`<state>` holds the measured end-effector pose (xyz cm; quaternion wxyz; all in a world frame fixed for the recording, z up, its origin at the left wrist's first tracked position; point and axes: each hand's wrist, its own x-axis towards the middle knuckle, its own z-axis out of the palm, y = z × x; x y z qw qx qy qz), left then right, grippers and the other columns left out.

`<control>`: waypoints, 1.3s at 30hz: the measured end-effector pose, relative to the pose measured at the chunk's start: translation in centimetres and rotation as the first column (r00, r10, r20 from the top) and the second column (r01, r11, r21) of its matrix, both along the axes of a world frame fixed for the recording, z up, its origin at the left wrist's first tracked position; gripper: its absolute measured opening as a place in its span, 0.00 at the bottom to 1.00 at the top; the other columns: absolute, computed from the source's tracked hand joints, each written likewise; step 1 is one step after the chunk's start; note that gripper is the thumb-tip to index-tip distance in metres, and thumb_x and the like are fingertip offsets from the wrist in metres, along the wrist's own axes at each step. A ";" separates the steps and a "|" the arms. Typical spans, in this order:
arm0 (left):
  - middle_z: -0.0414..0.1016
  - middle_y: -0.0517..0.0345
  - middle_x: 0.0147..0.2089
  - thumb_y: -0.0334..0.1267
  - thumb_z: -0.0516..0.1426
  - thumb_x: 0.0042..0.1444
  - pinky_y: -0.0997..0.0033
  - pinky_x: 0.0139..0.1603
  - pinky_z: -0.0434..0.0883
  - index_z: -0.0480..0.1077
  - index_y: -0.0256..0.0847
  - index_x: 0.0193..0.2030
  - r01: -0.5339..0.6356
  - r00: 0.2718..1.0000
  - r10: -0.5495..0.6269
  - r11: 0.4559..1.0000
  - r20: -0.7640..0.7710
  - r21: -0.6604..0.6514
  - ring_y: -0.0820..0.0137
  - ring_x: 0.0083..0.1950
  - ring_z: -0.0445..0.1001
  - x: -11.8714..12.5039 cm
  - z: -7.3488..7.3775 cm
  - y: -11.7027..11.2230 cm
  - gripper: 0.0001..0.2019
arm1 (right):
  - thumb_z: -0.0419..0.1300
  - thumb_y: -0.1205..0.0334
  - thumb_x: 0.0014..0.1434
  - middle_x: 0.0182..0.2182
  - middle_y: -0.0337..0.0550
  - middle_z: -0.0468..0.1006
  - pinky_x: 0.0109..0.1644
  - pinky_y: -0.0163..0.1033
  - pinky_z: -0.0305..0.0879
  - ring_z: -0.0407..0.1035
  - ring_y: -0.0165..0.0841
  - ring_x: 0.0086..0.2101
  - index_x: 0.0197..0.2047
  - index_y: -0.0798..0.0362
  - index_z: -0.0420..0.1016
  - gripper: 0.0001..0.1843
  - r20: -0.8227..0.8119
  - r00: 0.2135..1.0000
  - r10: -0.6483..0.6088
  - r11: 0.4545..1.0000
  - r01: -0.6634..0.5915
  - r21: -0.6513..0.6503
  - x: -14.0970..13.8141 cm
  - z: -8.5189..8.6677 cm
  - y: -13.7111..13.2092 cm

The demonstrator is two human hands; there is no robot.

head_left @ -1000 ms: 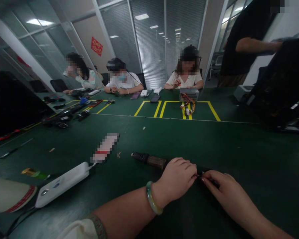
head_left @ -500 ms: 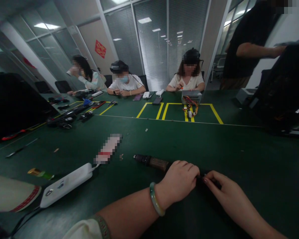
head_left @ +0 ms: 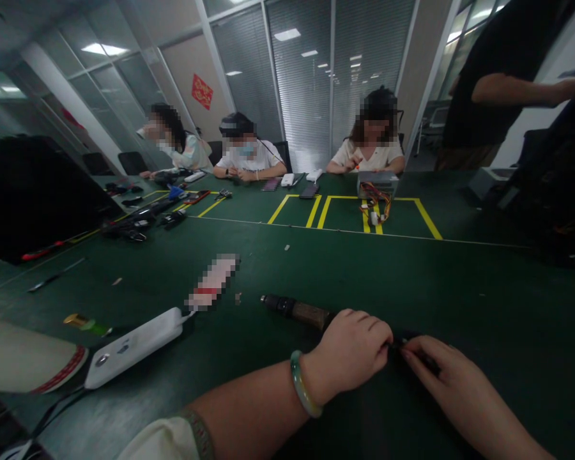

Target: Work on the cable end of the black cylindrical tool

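Note:
A long dark tool (head_left: 297,310) with a brown handle and a black tip lies on the green table (head_left: 460,287) in front of me. My left hand (head_left: 352,354), with a green bangle on its wrist, is curled closed over the tool's near end. My right hand (head_left: 443,377) lies just to its right, fingertips pinched on a thin dark part beside the left hand's fingers. What that part is stays too dark to make out.
A white power strip (head_left: 134,348) lies at the left with a cable, a white bag (head_left: 23,364) beside it, and a small gold-and-green item (head_left: 84,324). Three seated people work across the table near a metal box with coloured wires (head_left: 376,188). A standing person (head_left: 498,83) is at the right.
The view has drifted a little, so both hands sit slightly further right in the picture. They keep the same closed hold on the tool; nothing on the table has moved.

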<state>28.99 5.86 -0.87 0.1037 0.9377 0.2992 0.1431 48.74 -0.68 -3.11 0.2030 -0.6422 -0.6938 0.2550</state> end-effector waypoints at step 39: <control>0.76 0.57 0.45 0.38 0.54 0.63 0.65 0.52 0.67 0.70 0.41 0.42 0.085 0.996 -0.085 0.996 0.027 -0.002 0.67 0.49 0.73 -0.3 0.0 0.6 0.06 | 0.54 0.49 0.63 0.37 0.41 0.78 0.39 0.40 0.69 0.72 0.39 0.37 0.38 0.46 0.75 0.13 -0.021 1.000 -0.013 1.000 0.013 -0.016 0.2 -1.1 0.6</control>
